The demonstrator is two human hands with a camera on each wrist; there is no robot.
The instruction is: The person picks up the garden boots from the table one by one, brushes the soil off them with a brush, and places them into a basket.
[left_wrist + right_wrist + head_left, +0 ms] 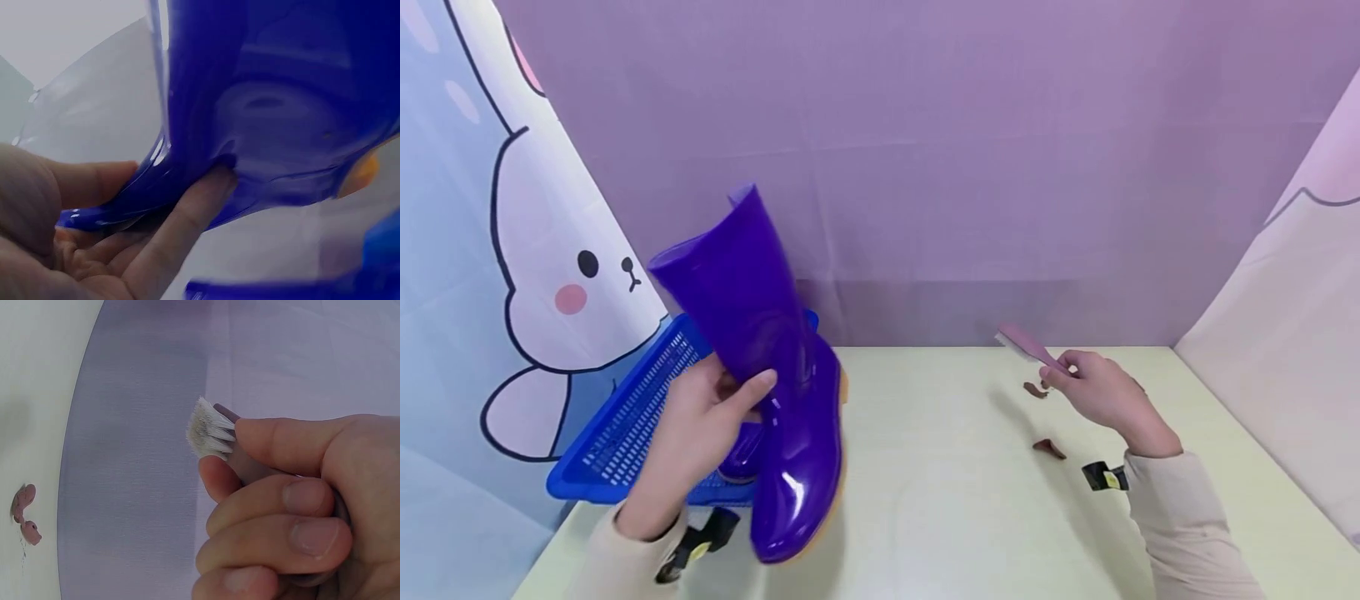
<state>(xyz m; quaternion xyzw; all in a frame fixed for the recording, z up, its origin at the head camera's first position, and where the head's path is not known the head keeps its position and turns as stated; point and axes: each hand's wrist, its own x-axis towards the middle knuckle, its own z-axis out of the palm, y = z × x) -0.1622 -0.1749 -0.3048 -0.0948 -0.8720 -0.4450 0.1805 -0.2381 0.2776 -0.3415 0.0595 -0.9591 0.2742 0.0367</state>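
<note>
My left hand (692, 425) grips a shiny purple rain boot (801, 442) around the ankle, thumb across its front. The boot is tilted, its open top up and to the left, its toe pointing down toward me. In the left wrist view the fingers bend around the boot's glossy ankle (200, 112). On the right side, my right hand (1105, 396) holds a pink scrub brush (1028, 343) by its handle. White bristles (209, 431) with a greyish, dirty-looking face show in the right wrist view. The brush is above the table, well apart from the boot.
Behind the boot stands a blue plastic basket (580, 483), with part of another purple boot (741, 458) showing in it. Brown pieces (1048, 449) lie on the pale table (925, 500) near my right hand. A purple cloth (925, 208) hangs along the back.
</note>
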